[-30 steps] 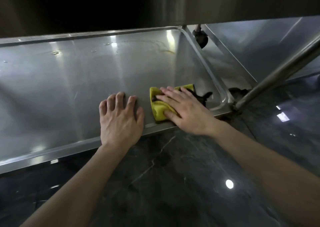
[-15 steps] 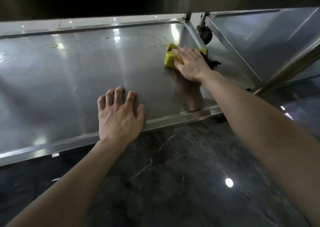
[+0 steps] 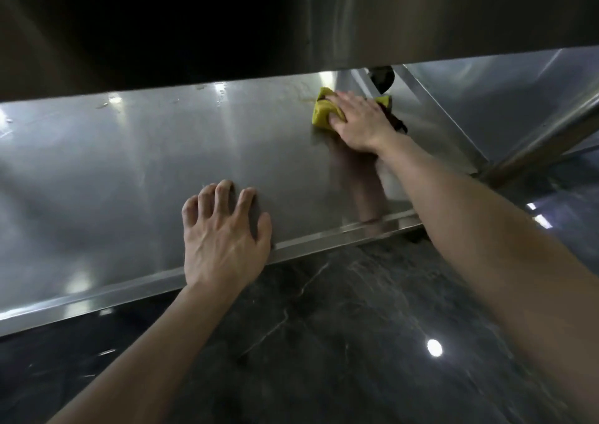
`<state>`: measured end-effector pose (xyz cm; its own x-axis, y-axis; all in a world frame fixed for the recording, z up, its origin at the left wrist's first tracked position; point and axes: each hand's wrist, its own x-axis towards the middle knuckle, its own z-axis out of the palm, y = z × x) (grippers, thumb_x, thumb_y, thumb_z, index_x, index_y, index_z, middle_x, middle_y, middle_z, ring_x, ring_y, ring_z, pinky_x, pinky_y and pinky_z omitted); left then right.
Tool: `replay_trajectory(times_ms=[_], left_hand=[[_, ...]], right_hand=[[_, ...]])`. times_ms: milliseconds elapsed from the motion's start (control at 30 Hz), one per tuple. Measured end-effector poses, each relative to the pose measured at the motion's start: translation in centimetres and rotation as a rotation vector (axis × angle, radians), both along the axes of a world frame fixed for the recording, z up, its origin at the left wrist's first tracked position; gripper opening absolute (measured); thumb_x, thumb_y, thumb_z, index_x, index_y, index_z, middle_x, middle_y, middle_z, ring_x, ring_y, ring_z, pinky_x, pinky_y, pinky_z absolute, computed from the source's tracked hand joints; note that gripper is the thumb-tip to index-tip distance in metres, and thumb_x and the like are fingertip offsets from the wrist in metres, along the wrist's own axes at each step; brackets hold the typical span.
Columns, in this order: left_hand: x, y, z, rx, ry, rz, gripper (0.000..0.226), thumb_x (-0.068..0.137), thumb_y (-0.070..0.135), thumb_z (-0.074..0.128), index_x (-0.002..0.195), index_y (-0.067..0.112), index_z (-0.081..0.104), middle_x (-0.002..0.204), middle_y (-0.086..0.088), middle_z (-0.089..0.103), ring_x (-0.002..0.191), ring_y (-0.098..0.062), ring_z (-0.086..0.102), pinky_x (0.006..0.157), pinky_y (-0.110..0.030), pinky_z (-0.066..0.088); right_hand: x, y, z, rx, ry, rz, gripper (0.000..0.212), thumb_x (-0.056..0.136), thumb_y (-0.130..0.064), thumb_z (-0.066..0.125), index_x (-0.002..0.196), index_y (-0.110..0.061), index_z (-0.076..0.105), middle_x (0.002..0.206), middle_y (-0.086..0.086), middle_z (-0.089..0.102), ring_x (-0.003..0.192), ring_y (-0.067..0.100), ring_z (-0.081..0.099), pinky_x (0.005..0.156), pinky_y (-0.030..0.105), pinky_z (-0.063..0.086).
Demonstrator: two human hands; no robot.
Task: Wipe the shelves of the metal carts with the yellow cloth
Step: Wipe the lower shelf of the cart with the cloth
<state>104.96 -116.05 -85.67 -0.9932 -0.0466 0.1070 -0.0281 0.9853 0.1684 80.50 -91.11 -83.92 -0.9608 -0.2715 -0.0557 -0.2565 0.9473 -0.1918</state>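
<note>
The lower shelf (image 3: 129, 171) of a metal cart fills the middle of the view. My right hand (image 3: 359, 120) lies flat on the yellow cloth (image 3: 322, 112) and presses it onto the shelf near the far right corner. Yellow folds show left of my fingers and behind them, and a dark part of the cloth pokes out by my wrist. My left hand (image 3: 223, 235) rests on the shelf at its front rim, fingers spread and bent at the tips, holding nothing.
The edge of the shelf above (image 3: 291, 18) hangs across the top and hides the far part of the lower shelf. A second cart's shelf (image 3: 486, 99) and a slanting metal leg (image 3: 544, 138) stand at the right, a black caster (image 3: 382, 78) between them. Dark polished floor (image 3: 324, 342) lies below.
My right hand pushed the cloth from the front right of the shelf to the far right corner, then slightly left. The view dropped, so the upper shelf's edge now covers the top. Left hand stayed.
</note>
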Motion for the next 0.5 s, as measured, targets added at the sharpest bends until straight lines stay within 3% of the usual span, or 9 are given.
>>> replay_trajectory(times_ms=[133, 400, 500], left_hand=[[-0.3, -0.2, -0.2, -0.008, -0.001, 0.009, 0.048, 0.105, 0.060, 0.038, 0.141, 0.031, 0.048, 0.145, -0.005, 0.041, 0.144, -0.034, 0.035, 0.124, -0.055, 0.026], [0.0, 0.2, -0.3, 0.005, 0.021, 0.028, 0.045, 0.105, 0.057, 0.042, 0.139, 0.029, 0.053, 0.143, -0.004, 0.043, 0.142, -0.035, 0.036, 0.123, -0.055, 0.027], [0.0, 0.2, -0.3, 0.003, -0.001, 0.032, 0.046, 0.105, 0.058, 0.040, 0.139, 0.028, 0.052, 0.143, -0.005, 0.042, 0.143, -0.035, 0.036, 0.123, -0.054, 0.026]], right_hand=[[-2.4, -2.2, 0.0, 0.030, -0.047, -0.073, 0.066, 0.109, -0.061, 0.022, 0.170, -0.036, 0.019, 0.179, -0.007, 0.010, 0.165, 0.015, 0.006, 0.133, 0.046, -0.003], [19.7, 4.3, -1.9, -0.047, 0.129, 0.106, 0.064, 0.108, -0.064, 0.025, 0.166, -0.037, 0.033, 0.177, -0.012, 0.020, 0.164, 0.007, 0.011, 0.133, 0.044, 0.006], [20.2, 4.9, -1.5, -0.047, 0.067, 0.181, 0.063, 0.108, -0.062, 0.023, 0.166, -0.039, 0.033, 0.176, -0.015, 0.019, 0.163, 0.004, 0.010, 0.133, 0.041, 0.005]])
